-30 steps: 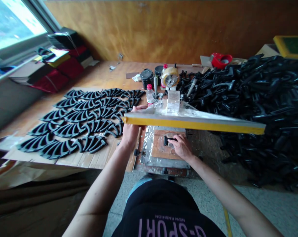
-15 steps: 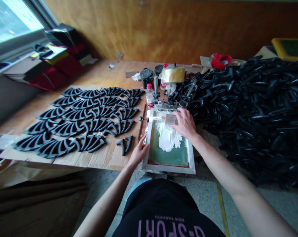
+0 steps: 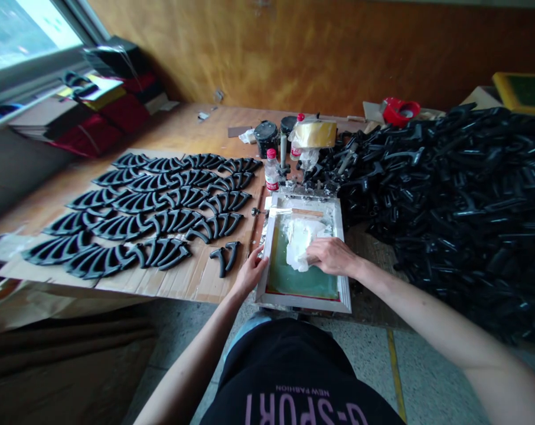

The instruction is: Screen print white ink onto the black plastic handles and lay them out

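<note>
A screen-printing frame [image 3: 345,289] with a green mesh lies in front of me, hinged at its far end to a metal clamp [image 3: 303,190]. White ink [image 3: 299,239] is spread thickly over the middle of the mesh. My left hand [image 3: 251,270] grips the frame's left edge, fingers curled at the rim. Over the right side of the mesh, my right hand [image 3: 332,255] is closed, its fingertips down at the ink; what it holds is hidden. A brown strip [image 3: 309,213] crosses the mesh's far end.
Rows of black curved plastic handles [image 3: 130,200] lie on cardboard at left, with a few loose handles [image 3: 225,255] nearer. A large heap of black parts [image 3: 462,195] fills the right. Behind the frame stand a bottle [image 3: 271,171], a black tub [image 3: 266,139] and a tape roll [image 3: 316,134].
My right hand has come from the frame's far end toward me and closed. The flat brownish piece beside its fingers no longer shows. My left hand stays at the frame's left edge.
</note>
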`<state>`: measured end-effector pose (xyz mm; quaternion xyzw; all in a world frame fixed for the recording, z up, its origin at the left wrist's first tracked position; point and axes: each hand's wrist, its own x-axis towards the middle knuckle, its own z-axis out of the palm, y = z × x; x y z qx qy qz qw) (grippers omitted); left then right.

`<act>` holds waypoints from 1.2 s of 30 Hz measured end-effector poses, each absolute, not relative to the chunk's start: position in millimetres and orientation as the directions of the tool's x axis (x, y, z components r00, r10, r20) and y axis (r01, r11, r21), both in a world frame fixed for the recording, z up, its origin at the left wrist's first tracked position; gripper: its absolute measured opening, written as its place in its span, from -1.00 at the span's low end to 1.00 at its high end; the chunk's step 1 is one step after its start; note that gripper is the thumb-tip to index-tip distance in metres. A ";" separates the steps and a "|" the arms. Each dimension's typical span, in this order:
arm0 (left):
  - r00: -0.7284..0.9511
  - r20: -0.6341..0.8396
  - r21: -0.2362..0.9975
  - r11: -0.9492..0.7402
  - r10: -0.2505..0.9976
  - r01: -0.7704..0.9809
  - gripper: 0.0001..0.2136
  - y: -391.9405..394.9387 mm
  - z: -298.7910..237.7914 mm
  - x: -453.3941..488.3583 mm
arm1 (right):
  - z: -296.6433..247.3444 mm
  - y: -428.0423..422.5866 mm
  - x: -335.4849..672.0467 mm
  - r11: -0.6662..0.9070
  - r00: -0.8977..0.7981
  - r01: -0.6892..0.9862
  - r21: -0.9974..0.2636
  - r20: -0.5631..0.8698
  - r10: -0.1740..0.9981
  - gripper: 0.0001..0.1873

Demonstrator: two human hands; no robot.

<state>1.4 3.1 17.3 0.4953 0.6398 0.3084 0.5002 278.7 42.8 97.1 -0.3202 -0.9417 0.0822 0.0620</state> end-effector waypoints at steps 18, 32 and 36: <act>-0.003 -0.315 0.945 0.314 0.949 0.087 -0.48 8.1 116.6 5.5 | 144.1 126.4 302.1 0.335 -0.189 0.869 -0.363 0.383 0.904 -0.43; -0.156 -0.085 0.958 0.038 0.984 -0.283 -0.54 40.2 165.7 58.8 | 30.3 36.9 289.4 0.273 -0.275 0.917 -0.289 0.037 0.961 -0.89; 0.255 -0.569 0.760 0.618 0.782 -0.200 -0.47 -20.4 110.0 81.9 | 57.3 9.8 246.4 0.195 -0.209 0.919 -0.343 -0.002 0.978 -0.90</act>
